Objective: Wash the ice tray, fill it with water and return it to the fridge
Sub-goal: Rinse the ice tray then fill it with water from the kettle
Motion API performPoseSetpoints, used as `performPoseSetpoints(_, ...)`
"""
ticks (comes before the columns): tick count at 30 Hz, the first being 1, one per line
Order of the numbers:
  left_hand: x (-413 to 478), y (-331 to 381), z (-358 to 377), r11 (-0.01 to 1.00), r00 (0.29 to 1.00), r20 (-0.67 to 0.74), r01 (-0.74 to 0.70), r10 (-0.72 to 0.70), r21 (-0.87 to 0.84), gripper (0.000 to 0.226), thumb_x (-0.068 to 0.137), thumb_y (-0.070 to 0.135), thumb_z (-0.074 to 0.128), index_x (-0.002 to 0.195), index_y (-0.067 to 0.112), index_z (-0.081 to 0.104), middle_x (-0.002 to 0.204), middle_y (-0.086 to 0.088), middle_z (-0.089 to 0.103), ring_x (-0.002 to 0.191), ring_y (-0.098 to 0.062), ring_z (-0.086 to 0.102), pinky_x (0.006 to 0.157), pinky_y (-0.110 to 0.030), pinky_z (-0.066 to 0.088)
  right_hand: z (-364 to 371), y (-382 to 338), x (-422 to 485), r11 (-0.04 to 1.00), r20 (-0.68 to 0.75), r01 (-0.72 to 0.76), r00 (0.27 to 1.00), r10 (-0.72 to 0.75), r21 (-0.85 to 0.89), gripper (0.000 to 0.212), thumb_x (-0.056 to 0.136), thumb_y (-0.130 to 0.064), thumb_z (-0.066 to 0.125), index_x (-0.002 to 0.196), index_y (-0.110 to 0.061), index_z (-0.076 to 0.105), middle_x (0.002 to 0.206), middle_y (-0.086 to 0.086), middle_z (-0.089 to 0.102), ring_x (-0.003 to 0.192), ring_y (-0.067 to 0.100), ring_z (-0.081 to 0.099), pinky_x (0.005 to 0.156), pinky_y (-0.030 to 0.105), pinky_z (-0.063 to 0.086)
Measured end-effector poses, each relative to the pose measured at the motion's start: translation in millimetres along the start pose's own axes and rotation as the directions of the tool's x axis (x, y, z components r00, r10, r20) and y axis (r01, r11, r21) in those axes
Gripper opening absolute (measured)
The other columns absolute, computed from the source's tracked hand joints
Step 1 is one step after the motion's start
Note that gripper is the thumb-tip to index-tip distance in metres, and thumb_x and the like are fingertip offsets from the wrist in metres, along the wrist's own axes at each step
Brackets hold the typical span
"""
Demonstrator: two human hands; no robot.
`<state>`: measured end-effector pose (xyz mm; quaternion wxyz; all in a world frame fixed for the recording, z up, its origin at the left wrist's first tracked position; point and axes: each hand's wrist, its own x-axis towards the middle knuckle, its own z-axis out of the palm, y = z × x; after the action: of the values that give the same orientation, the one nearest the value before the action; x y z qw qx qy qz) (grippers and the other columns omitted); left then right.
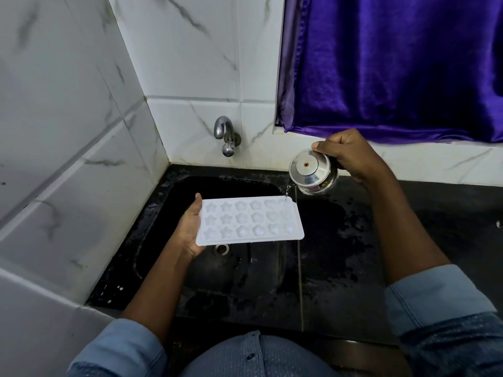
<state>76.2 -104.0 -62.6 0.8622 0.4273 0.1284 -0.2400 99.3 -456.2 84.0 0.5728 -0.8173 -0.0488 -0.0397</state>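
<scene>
- Filling step in hand: pours a thin stream of water from a steel kettle into the far right corner cell of the ice tray.
- Grips the tray's left end with the left hand, thumb up along the edge, fingers hidden beneath.
- Holds the tray roughly level above the black sink, right over the drain.
- Wraps the right hand round the kettle's handle, thumb tip on the lid rim, and tips the spout down toward the tray.
- No flow at the wall tap.
- Cannot tell how many cells hold water against the white plastic; probably early in the fill.
- Next, likely: walk the spout from cell to cell, pour slowly, keep the tray flat to avoid slopping on the way to the fridge.
</scene>
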Motion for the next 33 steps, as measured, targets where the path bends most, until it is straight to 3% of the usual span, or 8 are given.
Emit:
performPoseSetpoints(5,-0.1,-0.5,0.5,1.000,1.000,0.000,0.010,-0.010,-0.013,0.073,0.105,0.068,0.032,0.137,0.011,0.063,0.135,-0.019,0.070,0.114,-0.036,0.073,0.082,-0.052,0.065,-3.5,1.9,0.5,1.000,-0.006,-0.004,1.000,0.004,0.005,0.053,0.090,-0.030,0.078,0.079,0.018,0.058,0.073,0.020,0.054,0.068,0.027,0.046,0.069,0.038,0.038)
performPoseSetpoints(14,2.9,-0.7,1.8,1.000,1.000,-0.031,0.001,-0.001,-0.010,0.071,0.105,0.067,0.031,0.135,0.011,0.065,0.136,-0.018,0.070,0.112,-0.035,0.074,0.093,-0.053,0.055,-7.0,6.5,-2.3,0.999,0.016,-0.001,1.000,0.002,-0.039,0.052,0.091,-0.027,0.077,0.071,0.015,0.054,0.065,0.015,0.045,0.063,0.025,0.038,0.059,0.031,0.034)
performPoseSetpoints(19,3.1,-0.6,1.5,1.000,0.999,-0.034,-0.006,0.006,0.003,0.072,0.105,0.067,0.031,0.136,0.012,0.064,0.134,-0.017,0.071,0.111,-0.034,0.075,0.084,-0.049,0.062,-5.9,4.6,-7.7,0.996,0.040,0.003,0.999,0.001,-0.095,0.038,0.093,-0.023,0.076,0.056,-0.012,0.070,0.057,0.006,0.049,0.057,0.017,0.041,0.058,0.028,0.035)
performPoseSetpoints(25,4.7,-2.2,2.4,1.000,0.999,-0.035,-0.007,0.008,0.013,0.073,0.105,0.068,0.030,0.138,0.012,0.063,0.132,-0.017,0.072,0.112,-0.034,0.075,0.086,-0.051,0.060,-4.0,4.1,-10.7,0.993,0.067,0.008,0.998,0.000,-0.114,0.043,0.094,-0.020,0.076,0.051,-0.018,0.069,0.054,0.003,0.048,0.055,0.016,0.041,0.062,0.031,0.036)
performPoseSetpoints(33,5.5,-3.1,-0.7,1.000,1.000,-0.020,-0.005,0.005,-0.017,0.073,0.105,0.068,0.030,0.136,0.012,0.064,0.135,-0.018,0.070,0.112,-0.035,0.075,0.081,-0.049,0.065,-4.0,6.3,-13.2,0.993,0.070,0.000,0.997,0.008,-0.117,0.042,0.093,-0.020,0.076,0.055,-0.007,0.065,0.054,0.004,0.045,0.053,0.014,0.039,0.057,0.028,0.034)
